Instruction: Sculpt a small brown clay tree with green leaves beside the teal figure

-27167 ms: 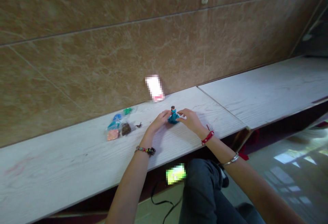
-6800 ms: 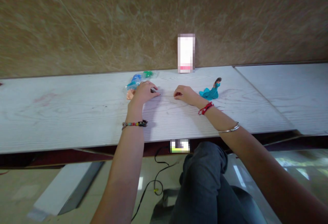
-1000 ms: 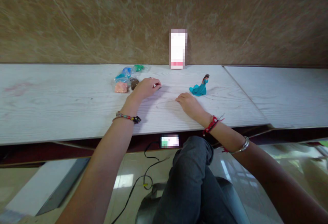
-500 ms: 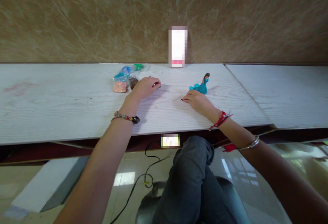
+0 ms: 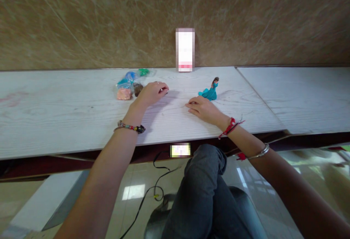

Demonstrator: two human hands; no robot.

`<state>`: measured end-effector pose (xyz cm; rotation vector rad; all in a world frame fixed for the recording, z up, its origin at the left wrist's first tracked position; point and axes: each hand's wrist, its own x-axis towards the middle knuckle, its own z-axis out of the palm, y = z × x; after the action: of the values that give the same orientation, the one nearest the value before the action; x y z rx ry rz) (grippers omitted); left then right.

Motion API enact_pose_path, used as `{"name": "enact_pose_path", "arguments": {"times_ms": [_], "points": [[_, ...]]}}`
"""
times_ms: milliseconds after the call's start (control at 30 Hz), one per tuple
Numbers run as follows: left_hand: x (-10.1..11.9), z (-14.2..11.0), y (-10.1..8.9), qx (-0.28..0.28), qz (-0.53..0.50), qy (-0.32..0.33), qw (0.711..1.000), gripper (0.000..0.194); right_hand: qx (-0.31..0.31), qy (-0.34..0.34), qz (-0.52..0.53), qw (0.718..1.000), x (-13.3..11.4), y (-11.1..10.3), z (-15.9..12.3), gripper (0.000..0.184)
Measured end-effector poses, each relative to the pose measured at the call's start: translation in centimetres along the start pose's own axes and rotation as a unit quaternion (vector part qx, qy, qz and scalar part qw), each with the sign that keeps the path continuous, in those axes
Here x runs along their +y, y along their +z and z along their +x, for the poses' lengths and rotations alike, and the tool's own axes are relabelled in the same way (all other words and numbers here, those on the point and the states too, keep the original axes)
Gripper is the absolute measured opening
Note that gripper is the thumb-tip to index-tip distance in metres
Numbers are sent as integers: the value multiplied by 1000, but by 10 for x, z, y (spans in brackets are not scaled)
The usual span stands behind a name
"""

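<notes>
My left hand (image 5: 151,92) rests on the white wooden table (image 5: 68,115), its fingers curled over a small dark piece at the fingertips, right beside the clay bags. My right hand (image 5: 201,108) lies palm down on the table with its fingers stretched towards the left. I see nothing held in it. A teal clay figure (image 5: 209,91) with a dark head stands just behind the right hand, apart from it.
Small bags of clay (image 5: 128,85) in orange, brown, blue and green lie at the back left of my left hand. A blurred white card (image 5: 185,49) leans on the marble wall. A second table board (image 5: 300,93) adjoins on the right. My knee and a black cable are below the table edge.
My right hand has slid a little to the left along the table, away from the teal figure. My left hand has stayed by the clay bags.
</notes>
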<state>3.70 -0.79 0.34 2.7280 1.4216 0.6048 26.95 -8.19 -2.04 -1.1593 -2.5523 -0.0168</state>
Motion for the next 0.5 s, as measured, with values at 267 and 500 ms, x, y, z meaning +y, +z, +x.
{"name": "enact_pose_path", "arguments": {"times_ms": [267,500], "points": [[-1,0,0,-6,-4,-6,1000,23,0,-8,6,1000,-1,-1,-9,35],[-3,1,2,-6,-8,-2,1000,23,2,-16,16,1000,3,0,-13,35]]}}
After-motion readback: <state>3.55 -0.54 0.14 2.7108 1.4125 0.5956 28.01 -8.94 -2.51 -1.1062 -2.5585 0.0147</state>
